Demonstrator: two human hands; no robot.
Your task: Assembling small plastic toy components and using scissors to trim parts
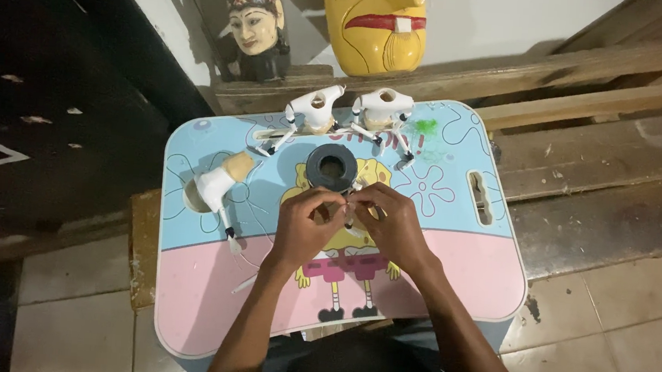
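Both hands meet over the middle of the small blue and pink worktop point(449, 280): the left hand point(303, 224) and the right hand point(392, 220) have their fingertips pinched together on a small white piece point(351, 208), too tiny to make out, just in front of a dark roll of tape point(331, 167). A white figure point(217, 187) lies to the left, two more white figures point(314, 111) point(383, 110) stand at the far edge. Behind them, a yellow mask point(375, 22) and a painted carved head point(255, 21) lean against the wall.
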